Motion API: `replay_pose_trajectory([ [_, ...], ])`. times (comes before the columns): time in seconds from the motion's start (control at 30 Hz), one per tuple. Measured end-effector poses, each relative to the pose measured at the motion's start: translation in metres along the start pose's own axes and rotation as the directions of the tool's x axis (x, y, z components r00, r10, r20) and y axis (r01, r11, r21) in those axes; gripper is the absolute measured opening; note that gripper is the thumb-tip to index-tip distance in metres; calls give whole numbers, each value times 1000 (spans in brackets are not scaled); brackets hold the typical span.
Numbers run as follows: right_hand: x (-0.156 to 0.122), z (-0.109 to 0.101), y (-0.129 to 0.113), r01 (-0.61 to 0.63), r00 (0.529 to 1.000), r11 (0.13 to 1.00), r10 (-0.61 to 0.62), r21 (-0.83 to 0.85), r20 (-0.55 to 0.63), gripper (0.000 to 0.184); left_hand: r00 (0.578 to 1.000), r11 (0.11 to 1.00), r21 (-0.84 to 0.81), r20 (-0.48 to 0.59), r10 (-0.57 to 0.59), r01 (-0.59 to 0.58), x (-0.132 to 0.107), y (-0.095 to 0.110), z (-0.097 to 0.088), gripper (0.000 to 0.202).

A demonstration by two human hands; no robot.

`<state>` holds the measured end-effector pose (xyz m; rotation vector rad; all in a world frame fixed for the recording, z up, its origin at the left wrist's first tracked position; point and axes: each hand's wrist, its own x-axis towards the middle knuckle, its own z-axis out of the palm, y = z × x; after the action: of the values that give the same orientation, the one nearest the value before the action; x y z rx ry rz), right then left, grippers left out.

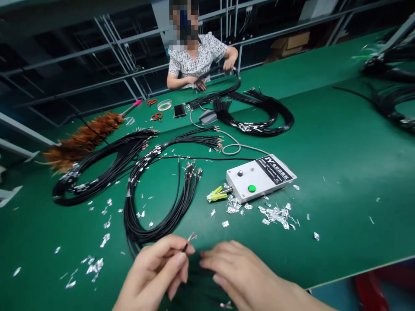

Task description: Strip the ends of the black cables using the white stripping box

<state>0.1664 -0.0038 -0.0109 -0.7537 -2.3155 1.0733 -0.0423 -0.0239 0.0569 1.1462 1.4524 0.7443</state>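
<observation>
Three coils of black wires (177,207) lie left of the white control box (261,178) on the green surface (340,142), with foil scraps (275,214) just before it. Nearer me than the box, my left grip (155,270) pinches one wire end (187,245). My right grip (240,272) is blurred beside it, and I cannot tell whether it holds anything.

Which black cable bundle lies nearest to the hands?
The middle bundle, whose loop ends just beyond the left hand; the left bundle and the far bundle lie farther off.

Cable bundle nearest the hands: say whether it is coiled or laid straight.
Coiled: the cable bundle bends round in a loop on the green table.
</observation>
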Motion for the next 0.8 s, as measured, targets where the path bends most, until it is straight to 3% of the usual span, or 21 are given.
replay_pose_trajectory([
  [0.13, -1, 11, 4, 97, 993, 991, -102, 87, 52, 12, 994, 992, -118, 107, -20, 33, 23, -3, 22, 41],
  [0.2, 5, 0, 6, -81, 989, 979, 103, 186, -109, 14, 996, 991, -131, 95, 0, 13, 33, -7, 29, 42],
  [0.27, 15, -15, 8, -254, 902, 895, 356, 368, -244, 14, 996, 991, -133, 85, 6, 5, 39, -10, 32, 44],
  [0.37, 33, -29, 10, -316, 802, 749, 539, 583, -259, 19, 996, 991, -133, 84, -4, 15, 41, -11, 33, 45],
  [0.57, 53, -17, 7, -242, 791, 500, 598, 832, -129, 28, 999, 990, -144, 48, 1, 6, 39, -14, 35, 45],
  [0.67, 53, -8, 6, -196, 773, 475, 614, 858, -163, 31, 1000, 987, -159, 17, 21, -18, 40, -17, 37, 44],
  [0.8, 50, -3, 9, -172, 754, 506, 620, 845, -217, 31, 1000, 983, -184, -3, 30, -30, 40, -22, 38, 42],
])
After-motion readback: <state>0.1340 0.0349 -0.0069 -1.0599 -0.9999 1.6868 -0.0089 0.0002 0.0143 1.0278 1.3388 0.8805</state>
